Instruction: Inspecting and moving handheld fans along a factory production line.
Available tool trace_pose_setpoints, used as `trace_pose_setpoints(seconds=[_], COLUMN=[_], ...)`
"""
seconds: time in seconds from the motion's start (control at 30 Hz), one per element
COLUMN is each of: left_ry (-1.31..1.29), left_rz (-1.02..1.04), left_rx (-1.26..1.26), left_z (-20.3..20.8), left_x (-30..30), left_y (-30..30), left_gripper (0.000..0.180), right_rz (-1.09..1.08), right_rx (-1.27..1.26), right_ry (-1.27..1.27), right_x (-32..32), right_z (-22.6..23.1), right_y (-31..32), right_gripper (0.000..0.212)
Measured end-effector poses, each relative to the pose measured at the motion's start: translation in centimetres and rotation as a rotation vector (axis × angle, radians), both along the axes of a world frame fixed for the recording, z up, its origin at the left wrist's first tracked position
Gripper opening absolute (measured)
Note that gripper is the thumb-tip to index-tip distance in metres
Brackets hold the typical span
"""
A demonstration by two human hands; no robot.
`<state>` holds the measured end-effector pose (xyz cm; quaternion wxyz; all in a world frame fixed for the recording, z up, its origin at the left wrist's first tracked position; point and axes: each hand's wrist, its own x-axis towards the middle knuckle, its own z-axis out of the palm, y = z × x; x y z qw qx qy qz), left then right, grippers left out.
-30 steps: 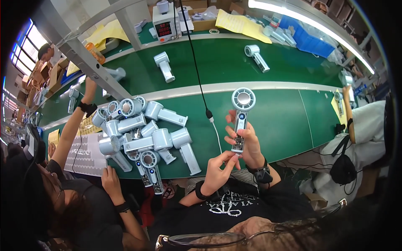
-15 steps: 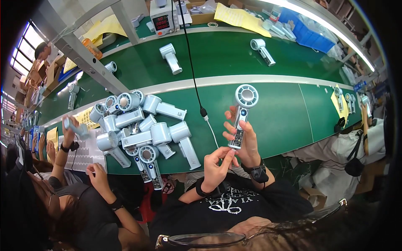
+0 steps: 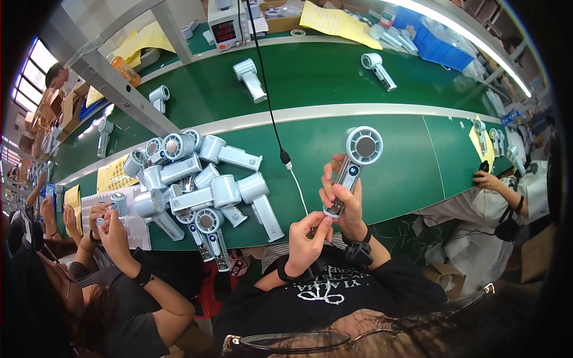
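My right hand (image 3: pixel 351 206) is wrapped round the handle of a pale blue handheld fan (image 3: pixel 364 146), held upright above the near edge of the green table. Its round grille faces me, and a small display glows on the handle. At the handle's lower end, my left hand (image 3: pixel 307 241) pinches the end of a white cable (image 3: pixel 296 184). Fingers hide the plug, so I cannot tell whether it sits in the fan. To the left lies a heap of similar fans (image 3: pixel 227 191), several with their inner parts showing through the handle.
A black cord (image 3: pixel 267 83) hangs down to the white cable. Behind a pale rail, more fans (image 3: pixel 250 80) lie on a green belt (image 3: pixel 316 77). A power supply (image 3: pixel 225 30) and a blue bin (image 3: pixel 441 48) stand at the back. Co-workers sit on both sides.
The fan in my right hand has tipped and shifted slightly right. At left, a co-worker's hands have come together on a fan. A co-worker's hand at right has reached the table edge.
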<state>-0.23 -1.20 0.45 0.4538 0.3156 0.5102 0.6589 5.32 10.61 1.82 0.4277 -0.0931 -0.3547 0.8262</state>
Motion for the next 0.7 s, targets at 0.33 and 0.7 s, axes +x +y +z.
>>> trace_pose_setpoints(seconds=[0.33,0.7], left_ry=[0.175,0.413], left_rz=[-0.044,0.036], left_rx=[0.039,-0.025], left_z=[0.7,0.6], left_x=[0.0,-1.0], left_y=[0.7,0.9], left_gripper=[0.011,0.013], right_rz=[0.060,-0.061], right_rx=[0.063,0.058], right_ry=[0.111,0.011], right_x=[0.8,0.6], right_z=[-0.4,-0.2], right_y=[1.2,0.4], right_gripper=[0.063,0.066])
